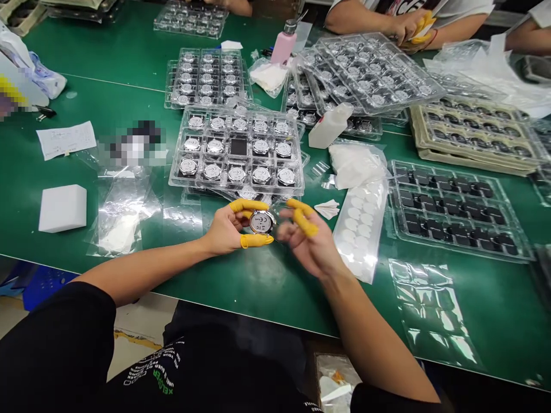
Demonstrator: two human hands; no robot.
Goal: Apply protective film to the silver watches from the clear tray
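So the left hand (228, 230) has its yellow-covered fingers pinching a round silver watch (261, 222) by the rim, CE-marked side showing, held over the green table (258, 287) near the front edge of a clear tray (239, 147) of similar ones. The right hand (315, 244) is just beside it, fingers half curled but kinda blurry, so can't tell if they're pinching anything

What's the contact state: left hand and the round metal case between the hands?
Touching. The head view shows the left hand holding the round metal case by its rim, thumb at the near edge.
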